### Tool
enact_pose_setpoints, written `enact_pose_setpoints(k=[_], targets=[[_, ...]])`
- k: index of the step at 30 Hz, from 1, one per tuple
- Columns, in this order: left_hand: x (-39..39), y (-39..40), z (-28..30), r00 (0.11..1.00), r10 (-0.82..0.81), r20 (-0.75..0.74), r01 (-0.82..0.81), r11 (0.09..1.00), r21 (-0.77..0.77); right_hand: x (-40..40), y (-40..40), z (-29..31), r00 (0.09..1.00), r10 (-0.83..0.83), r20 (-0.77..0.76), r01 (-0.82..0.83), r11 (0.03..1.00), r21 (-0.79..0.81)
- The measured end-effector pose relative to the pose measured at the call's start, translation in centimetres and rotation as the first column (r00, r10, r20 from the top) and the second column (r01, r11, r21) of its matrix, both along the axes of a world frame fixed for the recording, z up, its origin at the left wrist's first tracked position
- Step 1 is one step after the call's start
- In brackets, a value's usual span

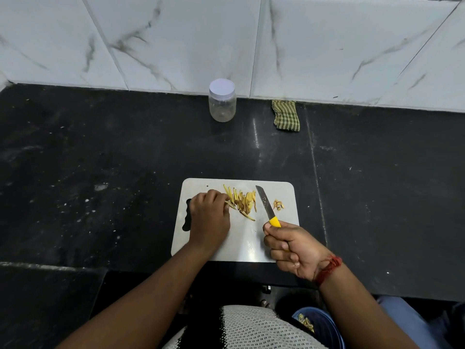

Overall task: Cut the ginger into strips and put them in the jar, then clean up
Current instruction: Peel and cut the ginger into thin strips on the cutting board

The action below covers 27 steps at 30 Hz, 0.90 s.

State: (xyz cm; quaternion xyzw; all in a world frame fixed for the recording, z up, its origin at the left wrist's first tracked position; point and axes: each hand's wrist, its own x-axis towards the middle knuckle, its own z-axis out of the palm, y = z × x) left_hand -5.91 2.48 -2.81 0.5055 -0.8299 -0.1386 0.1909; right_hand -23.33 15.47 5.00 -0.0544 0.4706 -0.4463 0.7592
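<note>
**While Gathering Cut Ginger: Handling Notes**

While pinching at the left end of the ginger strips [242, 201] with the curled fingers of the left hand [210, 212], clenching the right hand [292, 248] round the yellow handle of the knife [265, 205], blade pointing away, just right of the pile. Finding the strips fanned across the far middle of the cutting board [241, 245], touching one another, with a few scraps [278, 205] lying apart beyond the blade. Observing the jar [222, 104] standing well apart at the back of the desk [100, 159], against the wall, white lid [222, 88] on and no strips showing inside. Noting a checked cloth [286, 115] lying near it to the right.

Judging the strips as being light, thin, slightly springy and probably damp, so clinging to fingers and board rather than sliding freely. Rating breakage as a small concern and scattering as the greater one. Recommending bunching the pile from both sides and pinching across the middle of the bundle, or sweeping it onto the flat of the blade, rather than picking at single ends. Advising setting the knife down, or keeping the edge turned away, before lifting. Flagging the lid as needing removal first, calling for a free hand. Regarding cutting as looking largely complete, with transfer and cleaning not yet done.
</note>
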Motion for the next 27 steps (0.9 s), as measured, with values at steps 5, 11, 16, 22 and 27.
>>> enact_pose_setpoints(k=[5,11,16,22,27], targets=[[0.6,-0.2,-0.1,0.999,-0.054,0.006,0.054,0.998,-0.046,0.5,-0.3,-0.1,1.000,0.019,-0.018,-0.019,1.000,0.002],[1.8,-1.1,-0.7,0.978,-0.209,0.015,0.209,0.977,-0.043,1.2,-0.5,-0.4,0.995,0.062,-0.080,-0.061,0.998,0.021],[3.1,-1.5,-0.6,0.959,-0.274,-0.066,0.266,0.957,-0.113,2.5,-0.8,-0.5,0.984,0.094,-0.151,-0.091,0.995,0.030],[4.3,-1.3,-1.3,0.947,-0.315,0.057,0.319,0.941,-0.109,4.4,-1.6,-0.7,0.842,0.258,-0.474,-0.257,0.964,0.069],[4.6,-1.1,-1.5,0.945,-0.298,0.132,0.304,0.952,-0.027,5.4,-2.2,-1.6,0.543,0.341,-0.767,-0.386,0.913,0.132]])
